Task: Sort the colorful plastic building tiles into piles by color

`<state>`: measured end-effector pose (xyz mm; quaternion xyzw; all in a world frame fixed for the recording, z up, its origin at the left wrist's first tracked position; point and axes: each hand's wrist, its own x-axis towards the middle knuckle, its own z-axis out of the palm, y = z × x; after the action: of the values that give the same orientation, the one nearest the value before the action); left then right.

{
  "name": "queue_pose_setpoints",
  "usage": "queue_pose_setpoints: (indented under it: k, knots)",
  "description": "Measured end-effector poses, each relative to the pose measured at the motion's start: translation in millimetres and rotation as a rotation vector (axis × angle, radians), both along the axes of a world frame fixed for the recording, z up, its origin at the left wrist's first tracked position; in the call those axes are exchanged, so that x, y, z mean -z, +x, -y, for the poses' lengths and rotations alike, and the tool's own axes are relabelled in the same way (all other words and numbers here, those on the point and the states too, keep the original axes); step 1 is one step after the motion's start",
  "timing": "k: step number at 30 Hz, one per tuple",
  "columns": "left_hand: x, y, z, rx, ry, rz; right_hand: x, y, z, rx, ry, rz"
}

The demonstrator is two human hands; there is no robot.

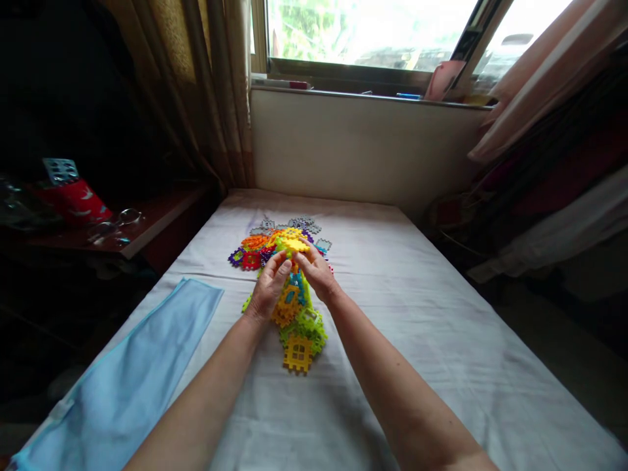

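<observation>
Both hands meet over a pile of colourful interlocking plastic pieces at the middle of the cloth-covered surface. My left hand (269,286) pinches the lower left side of a yellow and lime piece (294,244). On its right side, my right hand (316,269) grips the same piece, fingers bent round its edge. Under and between the hands lie orange pieces (287,307) and blue ones. Nearer to me are green pieces (311,324) and a yellow window-shaped piece (297,354). Red pieces (251,260) and grey pieces (304,224) lie beyond my left hand and at the back.
A light blue zip bag (142,373) lies on the white sheet (417,340) at the left. Farther left, a side table (161,219) holds glasses (115,226) and a red container (78,203). Behind are a wall, a window and curtains; clothes hang at the right.
</observation>
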<state>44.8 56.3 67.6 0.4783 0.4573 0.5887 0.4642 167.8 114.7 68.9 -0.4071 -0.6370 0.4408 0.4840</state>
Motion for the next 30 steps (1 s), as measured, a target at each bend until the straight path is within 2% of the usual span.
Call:
queue_pose_setpoints:
  k: [2, 4, 6, 8, 11, 14, 16, 18, 21, 24, 26, 30]
  knots:
    - [-8.2, -15, 7, 0.0, 0.001, -0.061, -11.1, 13, 6, -0.032, -0.032, -0.021]
    - [-6.9, -38, 17, -0.021, -0.008, -0.223, -12.5, 34, 19, -0.006, -0.021, 0.086]
    - [4.4, -61, 28, -0.039, -0.009, -0.474, -4.1, 58, 40, -0.002, 0.033, 0.279]
    - [22.8, -79, 39, -0.095, 0.004, -0.769, 10.8, 79, 65, -0.086, 0.13, 0.511]
    - [49.7, -83, 55, -0.137, -0.006, -1.037, 34.7, 90, 98, -0.231, 0.215, 0.811]
    - [60.6, -66, 65, -0.058, 0.071, -1.091, 50.3, 81, 108, -0.196, 0.292, 0.969]
    - [57.5, -58, 69, -0.018, 0.141, -1.063, 55.5, 72, 103, -0.086, 0.314, 0.968]
    - [49.6, -66, 72, -0.057, 0.171, -1.07, 58.6, 67, 98, 0.011, 0.335, 0.93]
    - [36.8, -106, 83, -0.23, 0.078, -1.231, 62.6, 67, 96, 0.064, 0.392, 0.875]
    - [28.6, -151, 107, -0.411, -0.169, -1.458, 65.7, 69, 100, 0.081, 0.428, 0.85]
    - [25.2, -167, 124, -0.398, -0.265, -1.52, 66.4, 69, 102, 0.09, 0.433, 0.847]
    - [16.2, -163, 145, -0.338, -0.226, -1.528, 65.2, 67, 102, 0.101, 0.446, 0.857]
